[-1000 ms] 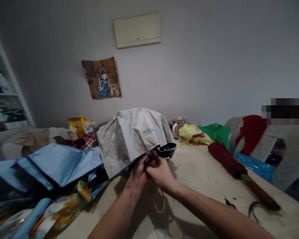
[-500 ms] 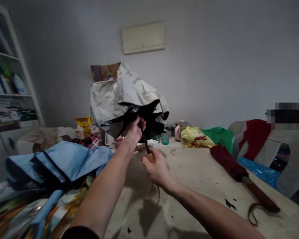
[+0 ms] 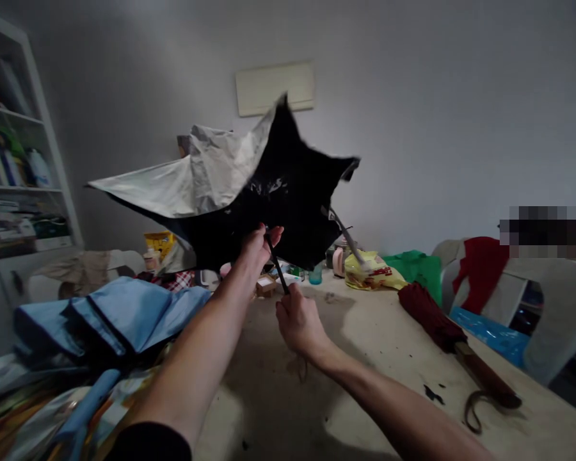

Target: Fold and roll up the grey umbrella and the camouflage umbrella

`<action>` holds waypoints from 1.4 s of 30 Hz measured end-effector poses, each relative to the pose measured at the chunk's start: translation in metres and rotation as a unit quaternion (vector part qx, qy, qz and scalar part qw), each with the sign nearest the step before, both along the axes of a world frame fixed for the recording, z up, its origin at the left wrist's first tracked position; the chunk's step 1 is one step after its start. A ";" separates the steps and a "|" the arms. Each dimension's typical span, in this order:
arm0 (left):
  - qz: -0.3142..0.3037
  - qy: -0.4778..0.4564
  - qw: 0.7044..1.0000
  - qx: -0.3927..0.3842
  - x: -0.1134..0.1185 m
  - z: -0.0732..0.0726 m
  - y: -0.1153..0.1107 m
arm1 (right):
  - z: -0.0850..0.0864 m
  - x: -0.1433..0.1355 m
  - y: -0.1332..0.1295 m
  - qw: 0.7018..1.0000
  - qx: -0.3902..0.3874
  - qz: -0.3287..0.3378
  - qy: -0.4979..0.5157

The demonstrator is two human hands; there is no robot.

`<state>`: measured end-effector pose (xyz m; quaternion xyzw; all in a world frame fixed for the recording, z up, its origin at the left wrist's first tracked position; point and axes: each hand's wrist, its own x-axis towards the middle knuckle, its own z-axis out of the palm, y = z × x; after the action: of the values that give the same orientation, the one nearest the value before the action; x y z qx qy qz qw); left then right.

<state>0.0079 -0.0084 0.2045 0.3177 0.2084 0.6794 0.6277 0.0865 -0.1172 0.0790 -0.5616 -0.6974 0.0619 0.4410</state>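
Observation:
In front of me an umbrella (image 3: 288,186) with a silver outside and black inside is spread partway, its canopy tilted away and its edge jagged. My right hand (image 3: 301,320) is wrapped round the handle at the bottom of the dark shaft (image 3: 277,266); the handle itself is mostly hidden. Higher up, my left hand (image 3: 262,246) grips the shaft just under the black lining, with some fingertips showing past it. A cord loop hangs below my right hand. To the right lies a folded dark red umbrella (image 3: 432,317) with a brown handle.
A blue umbrella (image 3: 139,314) lies loosely folded on the left. Across the table (image 3: 365,358) stand a small brown box (image 3: 266,285), a teal cup (image 3: 315,274) and a yellow plastic bag (image 3: 372,272). Chairs with cloths are on the right, near a person's blurred head. Shelves stand at left.
The silver umbrella's canopy has spread out wider to both sides and upward, showing more of its black inside. Both hands stay on the shaft and handle.

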 end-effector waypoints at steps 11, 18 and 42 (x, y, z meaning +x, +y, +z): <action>0.008 -0.033 0.999 -0.008 -0.012 0.016 0.013 | 0.015 -0.008 -0.004 0.998 0.035 0.005 -0.051; 0.030 -0.033 0.999 -0.013 -0.007 0.051 0.024 | 0.045 -0.011 -0.004 0.998 0.066 0.016 -0.016; 0.085 0.076 0.982 0.152 -0.002 0.103 -0.044 | 0.081 -0.010 -0.031 0.972 0.125 0.099 0.172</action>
<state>0.0058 -0.0520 0.3071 0.4413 0.1762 0.7279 0.4944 0.0762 -0.1483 0.1600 -0.4115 -0.6656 0.1131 0.6123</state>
